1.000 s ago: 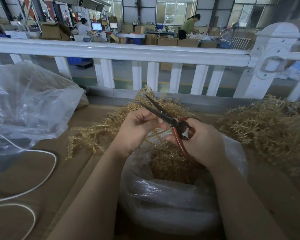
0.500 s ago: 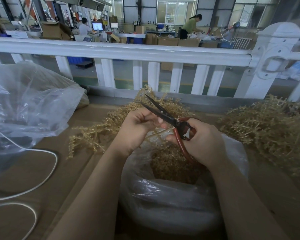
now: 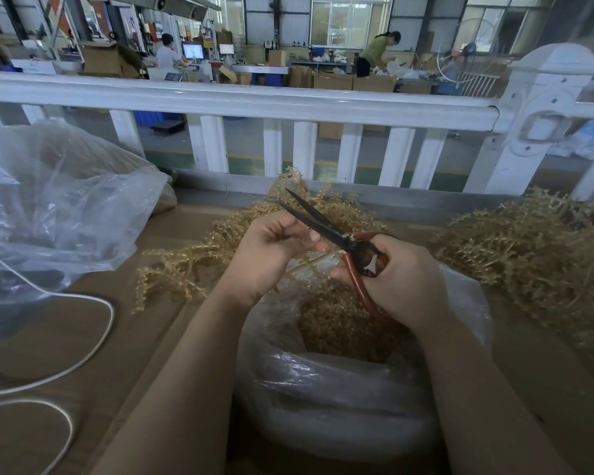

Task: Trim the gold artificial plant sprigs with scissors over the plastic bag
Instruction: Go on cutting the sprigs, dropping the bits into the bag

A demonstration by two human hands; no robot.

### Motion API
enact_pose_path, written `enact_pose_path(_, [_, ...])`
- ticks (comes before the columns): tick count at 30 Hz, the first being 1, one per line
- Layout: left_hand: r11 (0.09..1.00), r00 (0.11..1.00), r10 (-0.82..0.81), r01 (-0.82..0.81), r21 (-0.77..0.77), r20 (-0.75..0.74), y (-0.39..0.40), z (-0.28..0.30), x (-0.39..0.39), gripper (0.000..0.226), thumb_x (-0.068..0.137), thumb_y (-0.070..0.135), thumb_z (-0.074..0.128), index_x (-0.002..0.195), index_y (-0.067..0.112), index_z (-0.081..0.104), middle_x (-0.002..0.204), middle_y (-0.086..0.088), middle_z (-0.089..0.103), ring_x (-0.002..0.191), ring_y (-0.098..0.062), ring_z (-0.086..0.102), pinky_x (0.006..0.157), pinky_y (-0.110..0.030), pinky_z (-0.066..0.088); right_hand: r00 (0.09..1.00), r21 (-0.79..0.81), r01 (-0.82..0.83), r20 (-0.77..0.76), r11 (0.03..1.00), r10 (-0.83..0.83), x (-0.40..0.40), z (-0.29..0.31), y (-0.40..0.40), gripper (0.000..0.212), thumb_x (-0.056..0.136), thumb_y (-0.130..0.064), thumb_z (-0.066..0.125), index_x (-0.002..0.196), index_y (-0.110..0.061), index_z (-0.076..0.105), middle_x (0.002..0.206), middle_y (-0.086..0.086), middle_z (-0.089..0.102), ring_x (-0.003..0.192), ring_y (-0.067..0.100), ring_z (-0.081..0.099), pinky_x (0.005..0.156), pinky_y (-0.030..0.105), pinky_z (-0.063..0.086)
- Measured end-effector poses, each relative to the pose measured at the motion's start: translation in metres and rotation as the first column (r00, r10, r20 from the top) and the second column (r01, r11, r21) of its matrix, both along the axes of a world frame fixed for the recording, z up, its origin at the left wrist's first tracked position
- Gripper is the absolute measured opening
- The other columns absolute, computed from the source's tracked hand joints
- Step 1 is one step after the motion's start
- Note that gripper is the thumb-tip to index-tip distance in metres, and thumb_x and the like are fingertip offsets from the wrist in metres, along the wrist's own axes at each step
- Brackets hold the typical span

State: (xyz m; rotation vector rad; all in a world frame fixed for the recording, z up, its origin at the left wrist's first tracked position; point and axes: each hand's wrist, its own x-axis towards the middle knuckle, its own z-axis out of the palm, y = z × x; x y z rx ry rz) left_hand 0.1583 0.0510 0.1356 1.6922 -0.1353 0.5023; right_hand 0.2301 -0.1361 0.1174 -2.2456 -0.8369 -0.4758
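Head view looks down over a brown cardboard-covered worktop [image 3: 93, 341] toward a white railing [image 3: 240, 99]. Near the middle, the right hand [image 3: 403, 284] is curled round the red handles of a pair of scissors [image 3: 326, 231], whose dark blades stand slightly parted and point up and to the left. The left hand [image 3: 271, 250] has its fingers curled and pinches a gold sprig [image 3: 182, 265] close to the blades; the sprig's branches trail off to the left over the worktop. Exactly where the blades meet the stem is hidden by the fingers.

Directly beneath both hands sits a clear plastic bag [image 3: 326, 402] with its mouth rolled open, and gold clippings [image 3: 336, 323] lie piled inside it. A big heap of gold sprigs [image 3: 528, 262] rests on the worktop to the right, just beside the bag, and more sprigs [image 3: 330, 207] lie behind the hands against the railing's base. At the left a second, crumpled clear bag [image 3: 59, 200] is bunched up, with a white cable [image 3: 83, 358] looping across the worktop below it.

Beyond the railing, a workshop floor holds cardboard boxes, a lit monitor [image 3: 192, 51] and two people at benches. Any writing on the distant signs and screens is too small and blurred to read, and no brand shows on the scissors.
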Motion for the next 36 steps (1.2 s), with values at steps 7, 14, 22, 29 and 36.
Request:
enact_pose_path(7, [0.998,1.000,0.006,-0.007,-0.056,-0.015,0.001,0.001,0.002,0.006,0.092,-0.004,0.060,0.092,-0.003,0.066,0.073,-0.007,0.070,0.071,-0.009,0.067,0.073,-0.019,0.052,0.971,0.080,-0.042,-0.230,0.996,0.059,0.007,-0.002,0.000,0.048,0.058,-0.084,0.069,0.075,-0.038,0.065,0.075,-0.027,0.066,0.070,-0.004,0.063,0.056,0.024,0.049])
enact_pose_path(14, [1.000,0.999,-0.001,0.002,0.008,-0.032,-0.007,0.002,0.004,0.006,0.090,-0.001,0.065,0.093,-0.002,0.069,0.078,-0.009,0.070,0.076,-0.010,0.066,0.077,-0.019,0.051,0.849,0.319,-0.130,-0.453,0.939,0.272,0.007,0.003,0.005,0.009,0.082,-0.024,0.081,0.086,-0.024,0.073,0.077,-0.006,0.075,0.069,0.012,0.072,0.062,0.022,0.059])
enact_pose_path(22, [0.986,0.975,0.166,-0.160,0.054,-0.144,0.004,-0.001,0.003,0.095,0.060,0.046,0.085,0.144,0.028,0.043,0.137,0.009,0.052,0.122,-0.002,0.051,0.100,-0.026,0.046,0.773,0.595,-0.079,-0.470,0.800,0.426,0.008,0.007,0.000,0.007,0.088,-0.016,0.073,0.088,-0.009,0.072,0.078,0.004,0.075,0.056,0.007,0.065,0.056,0.012,0.049])
enact_pose_path(29, [0.988,0.921,-0.053,-0.009,-0.156,-0.385,0.016,-0.005,0.002,0.088,0.050,0.038,0.092,0.127,0.013,0.058,0.123,-0.012,0.067,0.118,-0.028,0.063,0.106,-0.041,0.046,0.719,0.721,-0.096,-0.426,0.686,0.549,0.015,0.003,-0.005,0.021,0.094,-0.018,0.067,0.096,0.003,0.064,0.065,-0.003,0.066,0.045,0.013,0.037,0.043,0.023,0.034])
enact_pose_path(36, [0.983,0.912,-0.114,0.046,-0.179,-0.393,0.001,0.001,0.003,0.052,0.056,0.025,0.094,0.102,0.012,0.073,0.099,-0.002,0.076,0.102,-0.019,0.068,0.108,-0.040,0.044,0.708,0.728,-0.104,-0.424,0.678,0.564,0.012,0.003,0.000,0.023,0.094,-0.019,0.067,0.096,0.004,0.063,0.067,-0.003,0.068,0.044,0.010,0.037,0.043,0.020,0.034])
